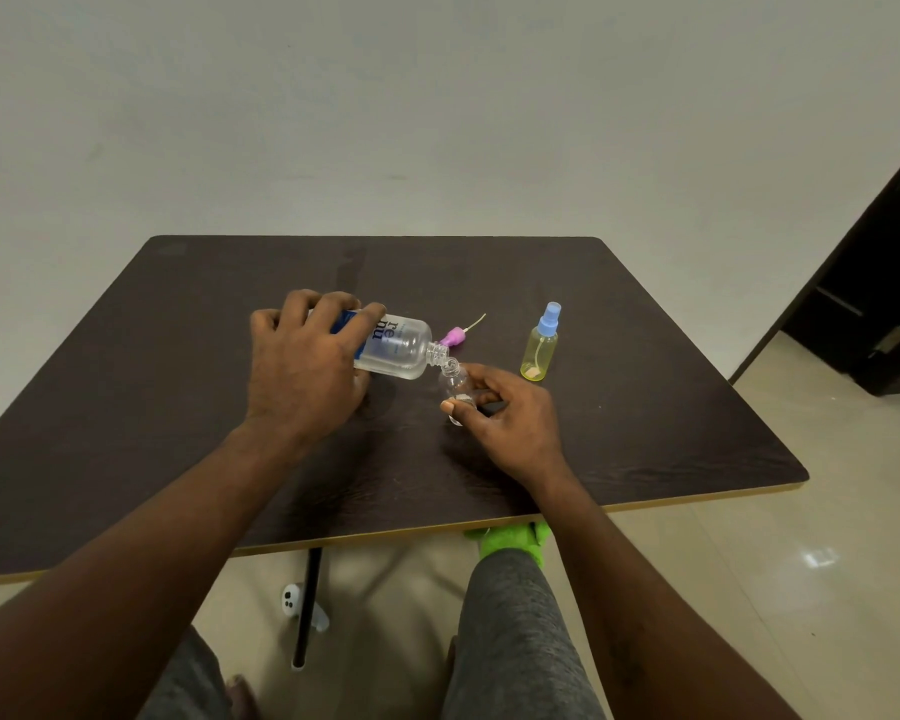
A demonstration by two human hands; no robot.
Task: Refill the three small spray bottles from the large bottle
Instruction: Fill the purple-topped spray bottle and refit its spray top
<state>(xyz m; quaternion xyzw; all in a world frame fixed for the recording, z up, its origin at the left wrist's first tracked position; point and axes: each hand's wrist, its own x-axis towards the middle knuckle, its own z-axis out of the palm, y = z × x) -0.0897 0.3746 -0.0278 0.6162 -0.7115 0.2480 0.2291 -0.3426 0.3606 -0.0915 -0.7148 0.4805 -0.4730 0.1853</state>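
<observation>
- Over dark table (645, 407): left hand (302, 366) grips large bottle (398, 348), tipped, neck at small clear bottle (455, 387).
- Right hand (505, 413) pinches that bottle.
- Yellow spray bottle (540, 348) upright, apart.

Only one view is given. The scene is seen from the person's head, and the camera is turned forward and steeply down, with a wide lens. The dark table (645, 407) is looked over from its near edge towards the wall (437, 122). The left hand (302, 366) and right hand (510, 415), with the large bottle (404, 348) and small bottle (455, 383), are seen close, near the middle; the floor (749, 563) is caught below.
</observation>
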